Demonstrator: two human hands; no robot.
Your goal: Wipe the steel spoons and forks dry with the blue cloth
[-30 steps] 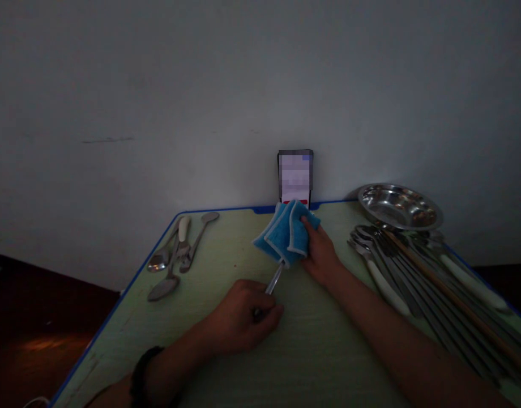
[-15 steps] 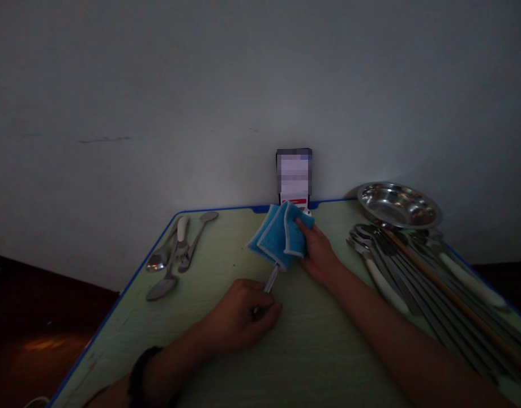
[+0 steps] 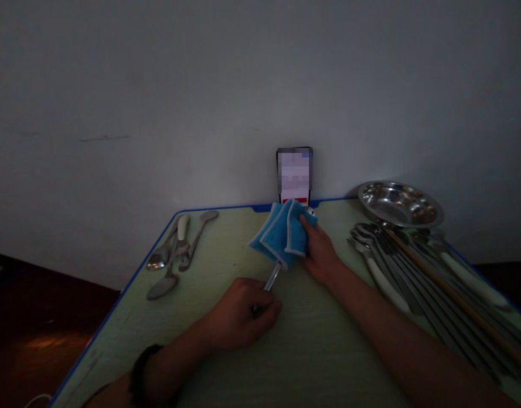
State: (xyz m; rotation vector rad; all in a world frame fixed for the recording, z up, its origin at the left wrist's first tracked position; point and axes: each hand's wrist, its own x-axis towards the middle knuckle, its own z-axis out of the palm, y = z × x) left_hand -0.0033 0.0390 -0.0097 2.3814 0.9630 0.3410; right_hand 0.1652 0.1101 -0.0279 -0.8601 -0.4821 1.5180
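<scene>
i note from my remote post that the left hand point(image 3: 247, 314) is closed around the handle of a metal utensil point(image 3: 273, 277), which slants away from it, up and to the right, into a folded blue cloth point(image 3: 281, 232). the right hand point(image 3: 320, 249) holds that cloth, its thumb on the near fold. a bright metal piece shows just past the cloth, ahead of the right hand; i take it for the utensil's far end, but its shape is too hidden to name.

on method, my finding is that the left hand should keep the handle firm and let the right hand do the rubbing, pressing both faces evenly and turning the utensil so edges are not missed. the loose corners of the cloth are best kept gathered.

several spoons and a white-handled fork point(image 3: 183, 229) lie on the table point(image 3: 220, 249) beyond and left of the left hand. a cutlery pile point(image 3: 407, 272) lies right of the right hand, with a steel bowl point(image 3: 396, 209) behind it.

against the frame half a second earlier, i record little change: the cloth and the right thumb sit slightly farther right, while both grips are unchanged.
</scene>
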